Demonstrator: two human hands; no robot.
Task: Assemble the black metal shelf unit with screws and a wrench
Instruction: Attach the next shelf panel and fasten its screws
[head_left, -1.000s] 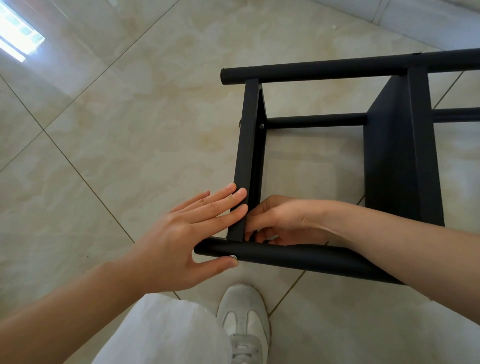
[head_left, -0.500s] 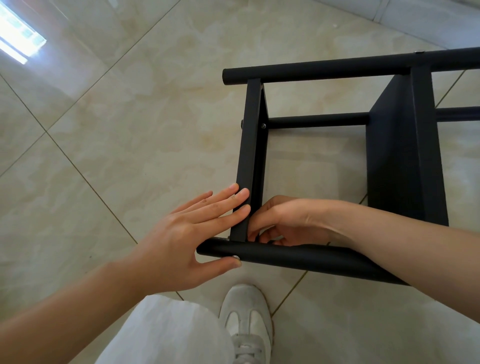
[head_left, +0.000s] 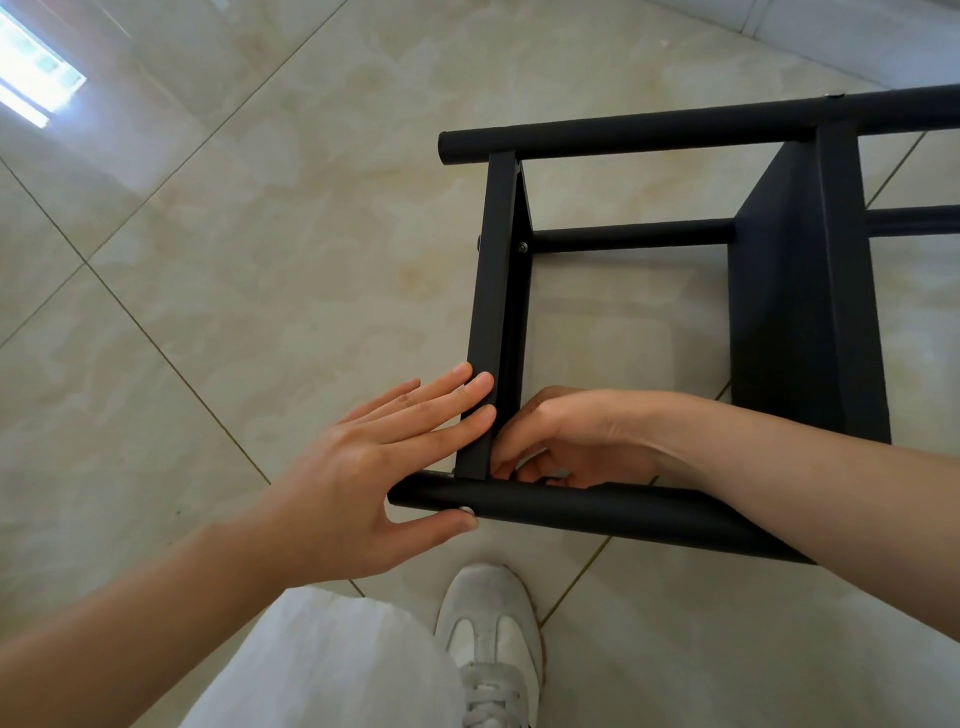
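Shelf unit (head_left: 800, 322), black metal, tubular rails, lying sideways

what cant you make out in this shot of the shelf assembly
- Head view: what the right hand holds or turns at the near corner; its curled fingers and the near tube hide it.
- Head view: any wrench; none shows.
- Head view: the shelf unit's right part, cut off by the frame edge.
- Head view: the screw head by the left hand's thumb, too small to tell its type.
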